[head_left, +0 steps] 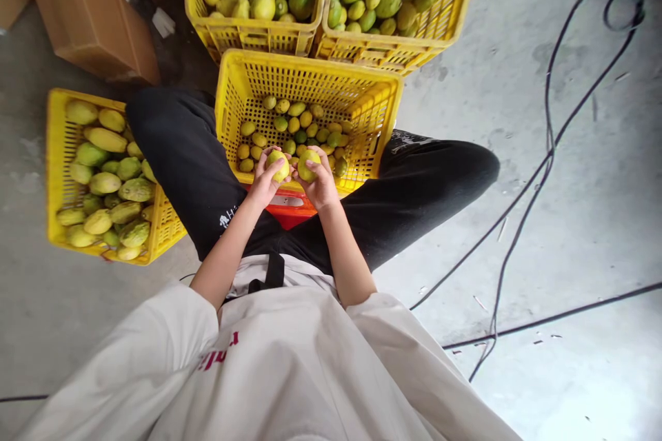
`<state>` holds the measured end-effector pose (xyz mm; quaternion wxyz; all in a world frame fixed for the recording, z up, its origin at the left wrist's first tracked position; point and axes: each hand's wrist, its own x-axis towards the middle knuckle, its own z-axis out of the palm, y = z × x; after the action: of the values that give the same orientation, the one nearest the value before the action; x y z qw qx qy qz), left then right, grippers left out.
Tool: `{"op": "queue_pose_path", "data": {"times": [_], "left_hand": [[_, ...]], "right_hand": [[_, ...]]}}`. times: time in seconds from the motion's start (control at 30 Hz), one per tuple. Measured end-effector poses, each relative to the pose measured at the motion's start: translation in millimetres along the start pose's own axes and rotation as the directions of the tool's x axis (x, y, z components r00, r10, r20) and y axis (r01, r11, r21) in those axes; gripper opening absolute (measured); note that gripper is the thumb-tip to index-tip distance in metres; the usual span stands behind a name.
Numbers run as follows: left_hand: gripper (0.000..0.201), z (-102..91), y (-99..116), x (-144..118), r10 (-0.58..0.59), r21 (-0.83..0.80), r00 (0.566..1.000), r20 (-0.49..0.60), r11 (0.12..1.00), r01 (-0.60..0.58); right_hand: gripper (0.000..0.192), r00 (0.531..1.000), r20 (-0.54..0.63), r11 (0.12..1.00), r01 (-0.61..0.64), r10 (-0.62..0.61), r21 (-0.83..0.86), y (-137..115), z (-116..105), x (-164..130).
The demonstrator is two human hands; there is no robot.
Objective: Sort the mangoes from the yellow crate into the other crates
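My left hand point(264, 185) is closed around a yellow-green lemon point(278, 167), its thumb lying over the top. A second lemon point(309, 165) is in my right hand point(321, 187), also with the thumb across it. The two hands are side by side, close together, above the near edge of a yellow plastic crate point(306, 67) between my knees. Several smaller yellow and green lemons lie on the floor of this slotted crate. Beneath its near side, part of a red plastic object point(292, 210) shows.
Beyond stand two yellow crates, one on the left point(253, 29) and one on the right point(383, 55), holding many green and yellow fruits. Another filled crate point(54, 172) is beside my left knee. Cardboard boxes point(93, 14) lie at upper left; black cables point(548, 151) cross the concrete floor point(584, 234).
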<state>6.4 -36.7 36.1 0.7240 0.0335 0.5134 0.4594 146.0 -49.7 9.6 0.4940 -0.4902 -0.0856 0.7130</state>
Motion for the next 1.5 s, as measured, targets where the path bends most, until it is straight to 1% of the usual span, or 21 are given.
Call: {"op": "queue_pose_path", "data": {"times": [0.07,0.17,0.33,0.4,0.57,0.73,0.8,0.87,0.93,0.97,1.03,1.1,1.13,1.2,1.27,1.33,1.37,1.4,1.43,1.47,1.5], "left_hand": [[0.031,-0.4,-1,1,0.006,0.01,1.0,-0.008,1.0,-0.006],[0.016,-1.4,1,2,-0.012,-0.029,1.0,-0.007,1.0,0.011],[0.036,1.4,6,-3,-0.077,-0.119,0.996,-0.043,0.99,0.072],[0.038,3.3,7,-4,-0.102,-0.117,0.993,-0.056,0.989,0.095],[0.031,0.0,0,3,-0.112,-0.065,0.989,-0.092,0.992,0.106],[0.026,-11.1,-7,14,-0.062,-0.07,0.983,-0.175,0.996,0.051],[0.021,-14.7,-8,17,-0.068,-0.061,0.971,-0.23,0.997,0.055],[0.017,-17.1,-9,20,-0.084,-0.046,0.935,-0.344,0.996,0.073],[0.019,-18.1,-9,21,-0.106,-0.051,0.879,-0.465,0.994,0.093],[0.021,-18.1,-9,21,-0.118,-0.06,0.856,-0.504,0.993,0.102],[0.023,-16.7,-7,20,-0.135,-0.069,0.838,-0.529,0.991,0.116],[0.023,-14.2,-5,19,-0.133,-0.054,0.845,-0.517,0.991,0.123],[0.022,-12.9,-4,18,-0.131,-0.043,0.847,-0.516,0.991,0.127],[0.019,-11.0,-2,17,-0.132,-0.036,0.84,-0.526,0.99,0.133],[0.02,-10.6,-1,16,-0.147,-0.049,0.831,-0.536,0.989,0.143],[0.021,-11.4,-1,16,-0.162,-0.065,0.83,-0.534,0.986,0.151],[0.021,-12.1,-1,15,-0.165,-0.07,0.831,-0.531,0.986,0.151],[0.02,-12.6,-2,15,-0.164,-0.071,0.834,-0.527,0.986,0.149],[0.02,-13.0,-2,15,-0.16,-0.069,0.839,-0.52,0.987,0.145],[0.019,-13.0,-2,15,-0.152,-0.064,0.846,-0.511,0.988,0.139],[0.019,-12.9,-2,16,-0.148,-0.054,0.851,-0.504,0.989,0.139]], "right_hand": [[0.051,1.0,0.017,1.0,0.005,-0.005,-0.005,-2,1,-2],[0.055,1.0,0.023,1.0,0.0,0.0,-0.007,-4,3,-3],[0.052,0.998,-0.061,0.999,0.025,-0.023,0.025,-5,6,-4],[0.049,0.995,-0.102,0.999,0.024,-0.021,0.029,-6,8,-4],[0.036,0.99,-0.141,0.999,-0.033,0.032,0.0,-12,12,-6],[0.045,0.992,-0.123,0.997,-0.001,0.01,0.074,-11,8,-2],[0.046,0.989,-0.145,0.995,-0.029,0.042,0.091,-7,5,4],[0.042,0.966,-0.237,0.995,-0.097,0.101,0.029,-2,4,10],[0.027,0.923,-0.358,0.972,-0.198,0.141,-0.127,2,2,11],[0.019,0.908,-0.39,0.941,-0.256,0.154,-0.223,3,1,9],[0.008,0.909,-0.369,0.853,-0.341,0.193,-0.395,5,-1,4],[0.008,0.929,-0.292,0.788,-0.352,0.228,-0.506,4,-3,3],[0.01,0.937,-0.266,0.778,-0.339,0.228,-0.529,1,-4,6],[0.016,0.951,-0.253,0.814,-0.287,0.179,-0.505,-13,-3,26],[0.023,0.965,-0.249,0.899,-0.183,0.086,-0.398,-43,5,62],[0.026,0.974,-0.19,0.965,0.071,-0.121,-0.253,-89,17,105],[0.027,0.962,-0.155,0.964,0.195,-0.223,-0.179,-115,24,126],[0.035,0.946,-0.129,0.952,0.283,-0.297,-0.113,-139,30,144],[0.05,0.931,-0.112,0.938,0.342,-0.347,-0.063,-159,34,159],[0.068,0.917,-0.125,0.925,0.373,-0.379,-0.064,-173,34,168],[0.081,0.906,-0.112,0.911,0.398,-0.408,-0.106,-178,32,172]]}}
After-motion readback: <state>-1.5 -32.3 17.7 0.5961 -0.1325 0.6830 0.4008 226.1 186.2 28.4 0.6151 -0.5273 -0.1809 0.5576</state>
